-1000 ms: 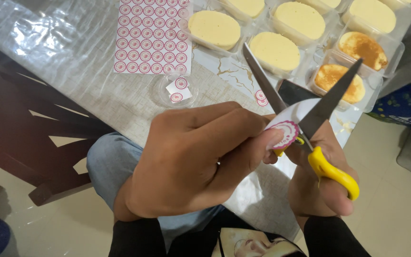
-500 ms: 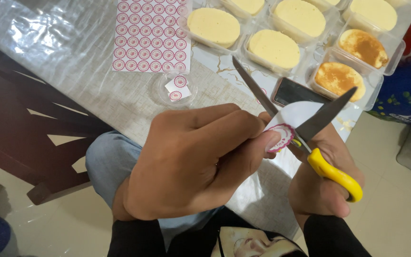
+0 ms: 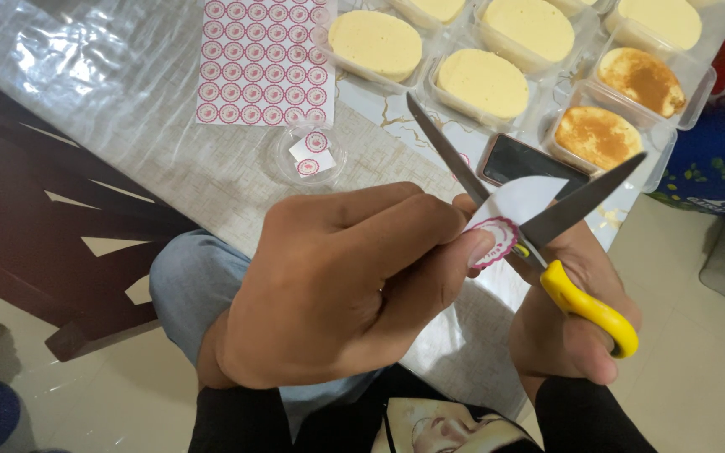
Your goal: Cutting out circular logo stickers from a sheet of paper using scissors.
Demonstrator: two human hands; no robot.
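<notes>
Head cam, near to far. Nearest to us: dark sleeves at bottom edge, knee in light trousers under the counter [image 3: 169,168] edge.

L hand [image 3: 337,285]: grip pinched on a small paper piece [image 3: 509,214] w/ a round pink-rimmed sticker [image 3: 497,239] printed on it; thumb tip sits right on the sticker, fingers curled behind. Paper is held up in the air above the counter's near edge, in front of us.

R hand [image 3: 568,323]: grip wrapped thru the yellow handle of the scissors [image 3: 547,226], closed around it. Blades spread wide in a V, paper piece sitting in the crotch betw. them, touching near the pivot.

Beyond, on the counter under clear plastic cover: dark phone [image 3: 530,159] flat, just behind the blades. Left of it a small clear round lid [image 3: 305,155] w/ a couple of cut stickers in it. Just past that, sticker sheet [image 3: 263,60] w/ rows of same pink circles, one corner cut away.

Far right: clear plastic tubs [image 3: 631,117], pale yellow filling in most, two browned on top, packed side by side.

Dark chair [image 3: 52,235] at left on tiled floor.
</notes>
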